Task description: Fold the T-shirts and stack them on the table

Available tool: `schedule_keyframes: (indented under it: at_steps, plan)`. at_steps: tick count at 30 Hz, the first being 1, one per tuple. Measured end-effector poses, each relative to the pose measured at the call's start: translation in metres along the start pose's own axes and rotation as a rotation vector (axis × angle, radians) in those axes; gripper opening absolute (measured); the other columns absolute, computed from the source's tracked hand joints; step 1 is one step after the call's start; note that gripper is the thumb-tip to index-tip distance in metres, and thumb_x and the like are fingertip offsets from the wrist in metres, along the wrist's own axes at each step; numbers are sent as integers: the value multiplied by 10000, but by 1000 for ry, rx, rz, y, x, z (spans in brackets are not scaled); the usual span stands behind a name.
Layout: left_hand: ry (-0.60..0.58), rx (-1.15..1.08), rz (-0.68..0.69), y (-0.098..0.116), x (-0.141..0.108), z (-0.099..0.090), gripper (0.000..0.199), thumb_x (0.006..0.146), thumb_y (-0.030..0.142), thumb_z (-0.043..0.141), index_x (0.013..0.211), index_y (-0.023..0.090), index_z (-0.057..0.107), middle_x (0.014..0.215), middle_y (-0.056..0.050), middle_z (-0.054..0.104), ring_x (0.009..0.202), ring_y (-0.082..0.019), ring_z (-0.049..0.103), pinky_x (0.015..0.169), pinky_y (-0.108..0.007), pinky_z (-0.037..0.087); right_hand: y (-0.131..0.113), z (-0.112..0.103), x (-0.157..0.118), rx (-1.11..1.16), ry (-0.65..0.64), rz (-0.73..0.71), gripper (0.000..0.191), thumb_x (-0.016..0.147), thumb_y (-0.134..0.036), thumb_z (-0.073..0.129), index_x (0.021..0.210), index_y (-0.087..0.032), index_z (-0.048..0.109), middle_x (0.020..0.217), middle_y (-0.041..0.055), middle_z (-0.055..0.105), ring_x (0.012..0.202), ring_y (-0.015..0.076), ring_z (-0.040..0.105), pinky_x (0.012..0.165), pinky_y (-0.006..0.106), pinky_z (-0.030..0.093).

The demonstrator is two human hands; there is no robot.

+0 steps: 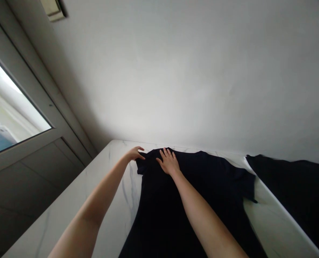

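A black short-sleeved T-shirt (164, 208) lies spread out on a white, grey-veined table (113, 200), its shoulders toward the wall. My left hand (134, 153) is at the tip of the left sleeve, thumb and fingers apart; the thumb is by the sleeve's edge. Flat on the shirt near the collar rests my right hand (169, 162), with its fingers spread. The right sleeve (247, 182) lies out to the side, and the shirt's lower end runs out of view.
Another dark cloth (296, 190) lies at the right, beyond a pale edge (280, 206). Behind the table rises a plain wall (188, 79). A framed door with glass (22, 118) stands at the left, and a switch plate (53, 9) is high up.
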State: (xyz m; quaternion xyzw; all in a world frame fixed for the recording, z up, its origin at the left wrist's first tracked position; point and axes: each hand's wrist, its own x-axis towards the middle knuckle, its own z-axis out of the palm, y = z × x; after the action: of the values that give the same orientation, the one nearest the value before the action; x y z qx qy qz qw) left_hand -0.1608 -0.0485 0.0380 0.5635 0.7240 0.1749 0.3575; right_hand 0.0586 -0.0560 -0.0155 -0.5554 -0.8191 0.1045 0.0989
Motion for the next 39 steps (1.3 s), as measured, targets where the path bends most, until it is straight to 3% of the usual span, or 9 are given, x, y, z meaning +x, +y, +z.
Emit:
schedule_keyframes:
  at_steps: [5, 10, 12, 18, 26, 29, 32, 35, 39]
  plan:
    - [195, 132, -10, -11, 0, 5, 402, 661, 137, 738, 1058, 134, 681, 862, -62, 707, 800, -192, 652, 607, -237, 445, -1, 2, -2, -4, 19, 4, 665, 1005, -550, 225, 1538, -157, 280, 1619, 110, 165, 1487, 261, 148, 1188, 450, 88]
    - [255, 221, -47, -8, -5, 17, 294, 811, 402, 647, 935, 145, 715, 866, -81, 736, 840, -211, 678, 652, -252, 459, -1, 4, -2, -36, 39, -1, 662, 1006, -551, 222, 1535, -159, 289, 1617, 110, 181, 1483, 260, 162, 1185, 448, 92]
    - [266, 266, -66, -5, -6, 20, 278, 809, 414, 645, 867, 152, 718, 881, -92, 745, 868, -223, 684, 668, -255, 463, -1, 5, -1, -40, 36, 7, 665, 1004, -555, 217, 1538, -164, 284, 1618, 106, 178, 1484, 256, 156, 1185, 449, 92]
    - [362, 362, -105, -4, -12, 23, 271, 850, 345, 601, 1036, 165, 683, 1132, -137, 708, 1042, -261, 657, 748, -285, 477, -1, 5, 1, -34, 13, 26, 679, 997, -566, 214, 1545, -168, 263, 1624, 98, 157, 1489, 242, 135, 1188, 437, 79]
    - [310, 370, -134, -18, -43, 18, 480, 845, 597, 532, 863, 149, 701, 900, -132, 751, 917, -269, 690, 710, -293, 474, -7, -3, 5, -77, -59, 49, 658, 1001, -505, 262, 1541, -129, 267, 1620, 136, 147, 1490, 264, 129, 1187, 467, 62]
    - [209, 381, -147, -25, -59, 15, 480, 818, 606, 560, 712, 156, 689, 797, -110, 748, 846, -258, 697, 702, -289, 469, -16, -2, 6, -59, 55, 12, 619, 1005, -407, 283, 1500, -39, 333, 1598, 181, 208, 1484, 274, 152, 1194, 443, 74]
    - [162, 359, -166, -26, -69, 17, 506, 829, 602, 539, 597, 170, 664, 657, -83, 717, 762, -241, 698, 678, -282, 468, -25, 5, 9, 1, 135, -102, 558, 1004, -320, 267, 1481, -51, 375, 1581, 154, 280, 1467, 250, 223, 1185, 395, 161]
    - [190, 335, -175, -22, -74, 26, 480, 827, 584, 549, 634, 165, 682, 629, -86, 705, 738, -245, 700, 657, -285, 475, -32, 14, 14, 37, 94, -157, 534, 1003, -271, 264, 1480, -63, 383, 1566, 135, 324, 1447, 231, 279, 1167, 365, 224]
    - [270, 298, -176, -13, -76, 40, 311, 832, 425, 577, 793, 146, 709, 785, -126, 744, 837, -267, 711, 700, -303, 492, -35, 21, 18, 21, 77, -129, 524, 1002, -242, 282, 1479, -46, 376, 1544, 156, 361, 1439, 239, 298, 1170, 374, 217]
